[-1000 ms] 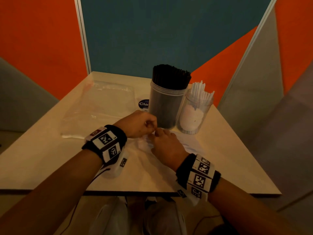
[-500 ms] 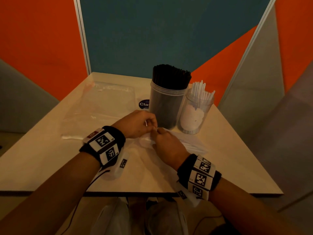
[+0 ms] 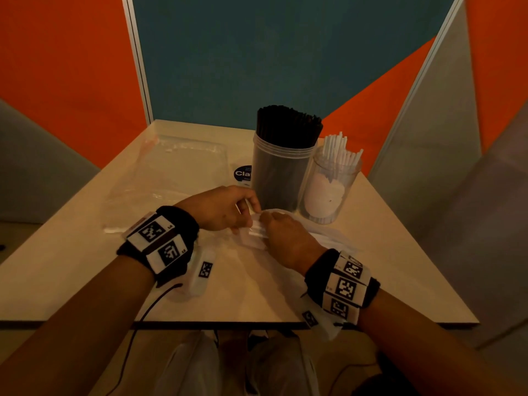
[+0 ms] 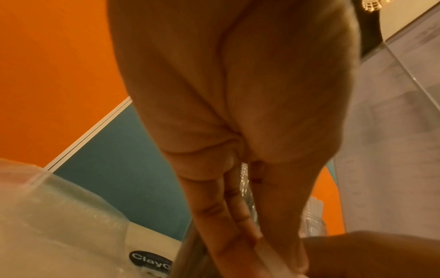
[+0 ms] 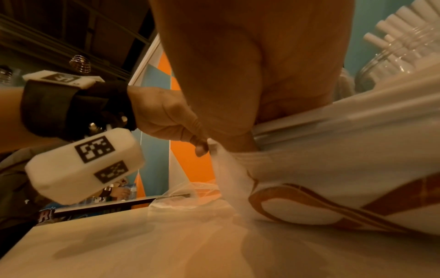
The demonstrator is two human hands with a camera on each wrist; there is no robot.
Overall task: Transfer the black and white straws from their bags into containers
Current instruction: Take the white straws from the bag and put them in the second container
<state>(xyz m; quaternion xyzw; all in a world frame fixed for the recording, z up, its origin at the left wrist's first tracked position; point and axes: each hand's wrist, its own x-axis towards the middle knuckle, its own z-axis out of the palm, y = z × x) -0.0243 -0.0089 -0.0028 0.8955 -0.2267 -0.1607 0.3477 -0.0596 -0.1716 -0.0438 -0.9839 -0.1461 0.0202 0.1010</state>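
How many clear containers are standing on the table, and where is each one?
2. The taller container, full of black straws, stands at the far middle of the table. The shorter container, holding white straws, stands close on its right. I see none hidden.

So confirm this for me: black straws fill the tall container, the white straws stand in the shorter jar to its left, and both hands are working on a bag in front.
One detail is wrong: the shorter jar with the white straws stands to the right of the tall container, not its left, as the head view shows. The rest holds: black straws fill the tall one, and the left hand and right hand pinch the bag in front.
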